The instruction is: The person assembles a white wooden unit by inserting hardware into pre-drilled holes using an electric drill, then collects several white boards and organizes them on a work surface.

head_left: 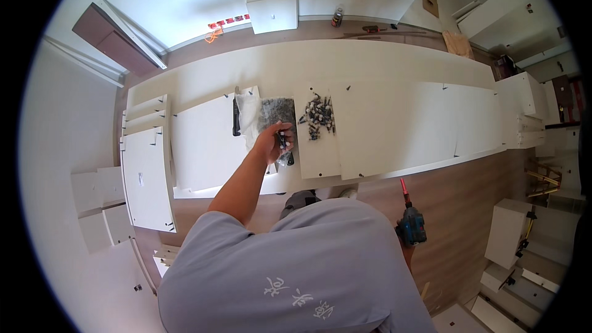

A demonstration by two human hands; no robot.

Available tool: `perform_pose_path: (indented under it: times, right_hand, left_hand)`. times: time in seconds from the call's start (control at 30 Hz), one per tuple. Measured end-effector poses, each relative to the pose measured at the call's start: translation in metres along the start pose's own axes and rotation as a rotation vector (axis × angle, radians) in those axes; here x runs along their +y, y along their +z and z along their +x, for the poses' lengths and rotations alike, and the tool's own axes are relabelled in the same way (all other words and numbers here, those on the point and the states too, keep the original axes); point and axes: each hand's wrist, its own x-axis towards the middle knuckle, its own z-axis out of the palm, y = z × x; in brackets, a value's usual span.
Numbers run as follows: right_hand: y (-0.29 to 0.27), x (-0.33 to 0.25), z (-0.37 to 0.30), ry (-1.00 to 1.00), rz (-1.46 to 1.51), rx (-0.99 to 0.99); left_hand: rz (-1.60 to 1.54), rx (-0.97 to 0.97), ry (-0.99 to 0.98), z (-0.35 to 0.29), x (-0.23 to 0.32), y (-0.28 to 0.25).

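My left hand is closed, fingers curled round a few small dark connector bolts with pale ends, over the edge of a clear plastic bag full of dark fittings. To the right of the bag, a loose pile of similar connector bolts lies on a white furniture panel. Low at my right side, my right hand grips a blue and black cordless drill with a red-tipped bit pointing away from me. The drill's body hides most of that hand's fingers.
Wide white panels with upright bolts cover the work surface. Stacked smaller panels lie at the left. A white box-like piece and a dark can stand along the far wall. Assembled cabinet boxes stand at right.
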Motion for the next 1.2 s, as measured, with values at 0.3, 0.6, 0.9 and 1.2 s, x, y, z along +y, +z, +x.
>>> perform_pose_path:
  times: [0.3, 0.6, 0.9, 1.2]
  right_hand:
    - [-0.003, -0.004, 0.0, -0.041, -0.148, -0.007]
    - [-0.021, 0.022, -0.01, 0.009, 0.006, -0.021]
    - [-0.024, 0.029, -0.011, -0.023, -0.014, -0.024]
    - [-0.02, 0.027, -0.013, -0.015, 0.014, -0.05]
  left_hand:
    - [-0.067, -0.152, -0.028, -0.01, 0.002, 0.032]
    - [-0.081, -0.114, 0.076, -0.003, -0.004, 0.037]
    - [-0.011, 0.076, 0.159, 0.014, -0.003, 0.01]
    - [0.181, 0.163, 0.186, 0.022, -0.003, 0.042]
